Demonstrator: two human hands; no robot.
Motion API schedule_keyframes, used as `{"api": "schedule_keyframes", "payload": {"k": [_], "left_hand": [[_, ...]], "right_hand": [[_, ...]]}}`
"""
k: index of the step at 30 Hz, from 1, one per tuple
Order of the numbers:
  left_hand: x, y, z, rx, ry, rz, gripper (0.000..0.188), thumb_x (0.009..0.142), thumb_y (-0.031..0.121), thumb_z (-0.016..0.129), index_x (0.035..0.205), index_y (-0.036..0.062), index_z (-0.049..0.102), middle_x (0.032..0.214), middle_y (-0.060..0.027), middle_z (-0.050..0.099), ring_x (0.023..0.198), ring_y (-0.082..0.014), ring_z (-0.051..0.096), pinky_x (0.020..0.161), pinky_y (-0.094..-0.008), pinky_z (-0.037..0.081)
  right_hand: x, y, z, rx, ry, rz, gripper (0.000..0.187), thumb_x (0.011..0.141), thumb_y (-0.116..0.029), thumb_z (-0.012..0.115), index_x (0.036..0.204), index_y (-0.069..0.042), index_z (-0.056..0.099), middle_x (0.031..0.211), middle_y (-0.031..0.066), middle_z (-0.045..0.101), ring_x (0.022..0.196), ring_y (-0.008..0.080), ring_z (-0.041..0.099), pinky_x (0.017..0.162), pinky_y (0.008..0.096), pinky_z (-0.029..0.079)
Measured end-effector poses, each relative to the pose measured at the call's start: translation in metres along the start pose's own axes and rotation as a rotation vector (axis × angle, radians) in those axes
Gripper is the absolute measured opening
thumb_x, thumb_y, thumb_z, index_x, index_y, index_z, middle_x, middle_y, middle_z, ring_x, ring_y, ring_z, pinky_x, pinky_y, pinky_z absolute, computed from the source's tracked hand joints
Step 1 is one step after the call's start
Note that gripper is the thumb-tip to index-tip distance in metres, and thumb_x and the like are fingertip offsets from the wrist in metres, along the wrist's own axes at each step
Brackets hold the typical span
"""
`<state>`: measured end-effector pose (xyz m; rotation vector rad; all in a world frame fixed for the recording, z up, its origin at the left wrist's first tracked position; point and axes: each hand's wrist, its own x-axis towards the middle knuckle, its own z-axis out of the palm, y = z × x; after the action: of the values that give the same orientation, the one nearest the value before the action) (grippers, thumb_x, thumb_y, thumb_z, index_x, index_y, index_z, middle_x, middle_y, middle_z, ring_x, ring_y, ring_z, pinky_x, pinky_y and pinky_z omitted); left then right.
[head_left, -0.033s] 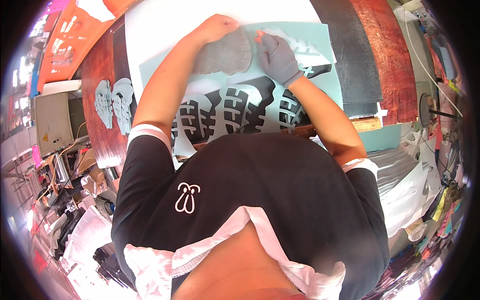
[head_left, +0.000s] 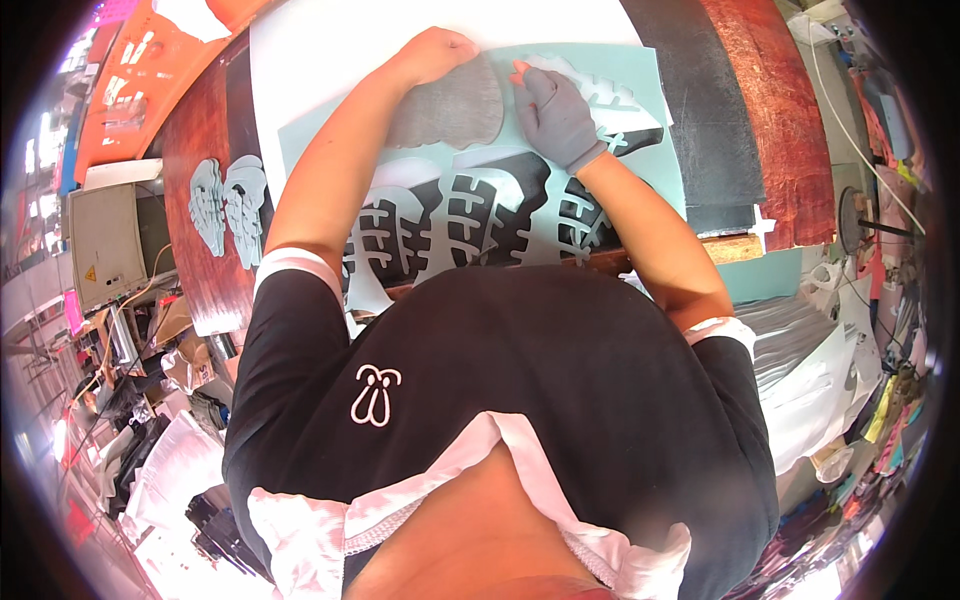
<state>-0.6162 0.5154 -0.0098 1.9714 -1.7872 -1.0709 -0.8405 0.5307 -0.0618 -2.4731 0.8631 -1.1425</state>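
Nothing visibly shifts since the preceding view, so the work seems no further along. The left hand [head_left: 432, 57] curls at the far edge of the grey plate [head_left: 450, 112], over the pale-blue sheet [head_left: 650, 85]; the gloved right hand [head_left: 555, 115] bends just right of it, both grips unclear

The single view comes from a wide fisheye lens on the left side of the person's head, looking steeply down and reaching forward toward the top of the frame. Nearest is the shirt [head_left: 500, 350], filling the lower centre, with its collar [head_left: 500, 428] low in the frame. The left hand [head_left: 437, 55] and gloved right hand [head_left: 558, 115] lie farther off, at upper centre, over the table [head_left: 790, 120]. Straight edges bow toward the black rim; clutter at far left and right appears small.
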Motion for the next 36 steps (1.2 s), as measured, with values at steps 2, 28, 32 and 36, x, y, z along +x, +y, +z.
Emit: {"api": "schedule_keyframes", "payload": {"k": [2, 28, 32, 36], "left_hand": [[0.000, -0.001, 0.002, -0.005, 0.052, -0.016, 0.034, 0.088, 0.033, 0.058, 0.106, 0.0046, 0.067, 0.100, -0.0099, 0.067, 0.094, -0.0206, 0.060, 0.088, -0.0339, 0.044], [-0.163, -0.137, 0.005, 0.060, 0.634, 0.017, 0.024, 0.085, 0.026, 0.060, 0.089, 0.0030, 0.065, 0.094, -0.0145, 0.062, 0.088, -0.0305, 0.059, 0.077, -0.0372, 0.046], [-0.208, -0.132, 0.046, 0.325, 0.894, 0.081, 0.026, 0.081, 0.019, 0.064, 0.103, 0.0043, 0.063, 0.109, -0.0127, 0.059, 0.101, -0.0314, 0.055, 0.089, -0.0406, 0.041], [-0.261, -0.118, 0.083, 0.366, 0.926, -0.015, 0.035, 0.080, 0.017, 0.064, 0.113, 0.0038, 0.058, 0.121, -0.0144, 0.052, 0.112, -0.0338, 0.048, 0.095, -0.0422, 0.035]], "right_hand": [[-0.001, 0.001, 0.000, -0.013, -0.034, 0.022, 0.040, 0.076, 0.000, 0.054, 0.116, -0.003, 0.054, 0.097, 0.0111, 0.065, 0.089, 0.0312, 0.059, 0.077, 0.0385, 0.049], [0.004, 0.000, -0.006, 0.116, -0.105, -0.018, 0.041, 0.073, 0.002, 0.051, 0.114, 0.000, 0.055, 0.105, 0.0113, 0.064, 0.075, 0.0225, 0.058, 0.068, 0.0296, 0.048], [0.001, 0.008, -0.030, 0.427, -0.356, 0.396, 0.048, 0.077, 0.002, 0.051, 0.125, -0.002, 0.050, 0.107, 0.0084, 0.063, 0.078, 0.0152, 0.056, 0.068, 0.0269, 0.048], [-0.018, 0.031, -0.089, 0.243, -0.155, 0.312, 0.050, 0.078, -0.004, 0.056, 0.127, -0.004, 0.049, 0.116, 0.0165, 0.058, 0.102, 0.0268, 0.058, 0.090, 0.0332, 0.047]]}}
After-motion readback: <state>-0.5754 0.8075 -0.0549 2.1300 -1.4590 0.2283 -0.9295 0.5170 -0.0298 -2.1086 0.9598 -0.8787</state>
